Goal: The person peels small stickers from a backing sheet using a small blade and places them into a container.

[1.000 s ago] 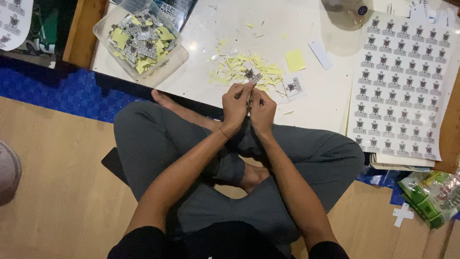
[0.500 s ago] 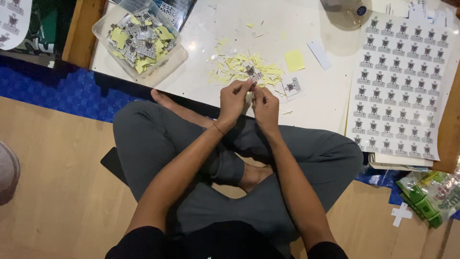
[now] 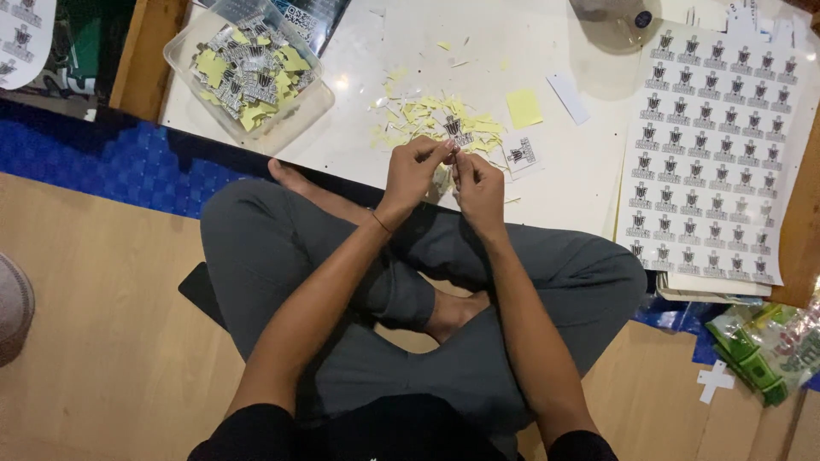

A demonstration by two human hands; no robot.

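Both grips pinched narrow on one small sticker (image 3: 451, 156), held between left hand (image 3: 412, 175) and right hand (image 3: 478, 188) at the bench (image 3: 359, 145) edge, apparently to peel the backing.

Head view: yellow scrap pile (image 3: 436, 119) lies just beyond the fingers, where peelings fall within reach. Clear tub (image 3: 248, 72) of cut stickers sits far left on bench. One loose sticker (image 3: 521, 154) just right of pile. Printed sheet (image 3: 713, 154) lies flat at right, well apart. Person sits cross-legged on wooden floor (image 3: 102, 299).
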